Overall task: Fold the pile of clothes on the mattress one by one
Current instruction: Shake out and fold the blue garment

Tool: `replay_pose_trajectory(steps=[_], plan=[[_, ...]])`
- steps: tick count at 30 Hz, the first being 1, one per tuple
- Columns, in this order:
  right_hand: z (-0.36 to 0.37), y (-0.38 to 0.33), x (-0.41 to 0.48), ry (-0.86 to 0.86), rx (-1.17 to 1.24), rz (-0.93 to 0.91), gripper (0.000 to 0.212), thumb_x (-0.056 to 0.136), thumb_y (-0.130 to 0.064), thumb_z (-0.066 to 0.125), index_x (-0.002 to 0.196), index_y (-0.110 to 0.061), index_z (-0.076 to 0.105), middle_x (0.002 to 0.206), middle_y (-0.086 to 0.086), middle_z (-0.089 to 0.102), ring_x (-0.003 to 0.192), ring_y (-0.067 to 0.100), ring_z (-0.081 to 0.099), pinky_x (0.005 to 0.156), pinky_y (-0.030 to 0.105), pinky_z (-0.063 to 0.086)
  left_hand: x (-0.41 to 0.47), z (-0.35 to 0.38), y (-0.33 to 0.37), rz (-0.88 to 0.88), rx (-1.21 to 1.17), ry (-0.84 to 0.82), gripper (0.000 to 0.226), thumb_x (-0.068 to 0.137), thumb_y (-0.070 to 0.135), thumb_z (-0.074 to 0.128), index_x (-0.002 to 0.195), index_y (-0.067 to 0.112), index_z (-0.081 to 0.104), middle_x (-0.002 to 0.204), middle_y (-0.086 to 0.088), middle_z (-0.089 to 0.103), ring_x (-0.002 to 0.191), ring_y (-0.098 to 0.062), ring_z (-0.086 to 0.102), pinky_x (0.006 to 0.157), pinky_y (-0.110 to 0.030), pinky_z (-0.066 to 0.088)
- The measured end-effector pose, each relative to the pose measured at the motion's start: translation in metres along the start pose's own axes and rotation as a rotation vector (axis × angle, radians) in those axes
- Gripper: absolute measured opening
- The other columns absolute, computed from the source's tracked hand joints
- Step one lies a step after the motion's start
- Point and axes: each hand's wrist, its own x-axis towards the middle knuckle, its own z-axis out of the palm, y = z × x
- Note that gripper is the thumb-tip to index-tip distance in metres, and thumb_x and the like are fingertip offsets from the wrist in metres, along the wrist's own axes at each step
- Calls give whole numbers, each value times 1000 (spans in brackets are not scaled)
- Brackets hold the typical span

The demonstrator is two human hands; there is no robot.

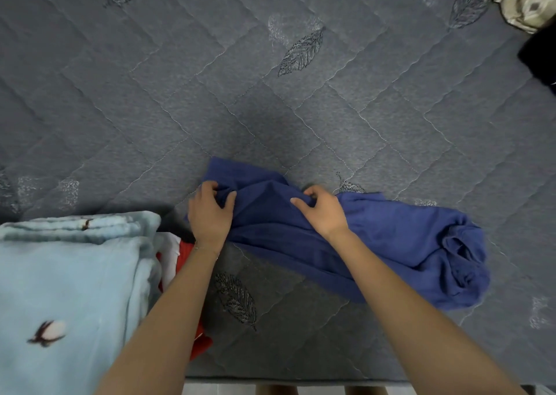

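Grey mattress (270, 108); left hand (210, 214), right hand (325, 214) pinch blue garment (391, 244); pile (523, 0) cropped.

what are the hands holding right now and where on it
Both hands grip the blue garment: the left hand bunches its upper left edge, the right hand pinches a fold near its middle.

Body in view: 2 forearms, 2 hands, lower-limb parts.

1. Left forearm (168, 313), at 7 o'clock: bare over full visible length, frame edge to wrist.
2. Right forearm (406, 298), at 5 o'clock: same, bare to wrist.
3. Left hand (210, 214): bare.
4. Right hand (323, 212): bare.
5. Bracelet (206, 248): thin, light-coloured chain type, worn on L wrist. Links too fine to tell more.
6. Legs (276, 390), at 6 o'clock on bottom edge: 2 bare sections, approx. side by side, cut off by frame.
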Motion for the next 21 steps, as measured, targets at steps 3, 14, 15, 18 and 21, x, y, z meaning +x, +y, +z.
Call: replay_pose_trajectory(steps=[3, 14, 15, 18, 21], plan=[[1, 0, 2, 17, 58, 12, 31, 90, -43, 62, 91, -12, 61, 81, 0, 65, 79, 17, 58, 71, 29, 43, 5, 7, 0, 55, 5, -19, 22, 95, 24, 58, 104, 3, 61, 101, -14, 66, 97, -34, 59, 79, -42, 45], [-15, -19, 10, 350, 86, -196, 16, 91, -20, 64, 104, -11, 64, 98, 1, 64, 96, 22, 56, 90, 34, 41, 44, -21, 8, 76, -426, 308, 27, 99, 14, 51, 122, 3, 57, 114, -4, 57, 105, -8, 51, 96, -25, 40], [-14, -17, 9, 352, -9, -199, 26, 90, -21, 65, 114, -13, 63, 109, 3, 61, 105, 23, 51, 95, 32, 36, 43, -19, 7, 98, -329, 276, 37, 98, 14, 53, 133, 3, 52, 128, -9, 53, 119, -17, 49, 105, -29, 36], [-10, -8, -1, 366, -123, -258, 38, 86, -20, 68, 123, -15, 60, 121, 7, 52, 115, 24, 44, 99, 29, 28, 26, -5, 7, 229, -19, 214, 48, 94, 16, 60, 139, 7, 48, 146, -23, 39, 135, -39, 36, 113, -44, 23], [-1, 13, -18, 309, -164, -237, 28, 87, -25, 68, 112, -15, 62, 114, 5, 53, 110, 25, 46, 91, 30, 29, -1, 13, 12, 427, 12, 61, 32, 91, 11, 64, 122, 5, 62, 130, -21, 53, 121, -40, 49, 104, -47, 35]])
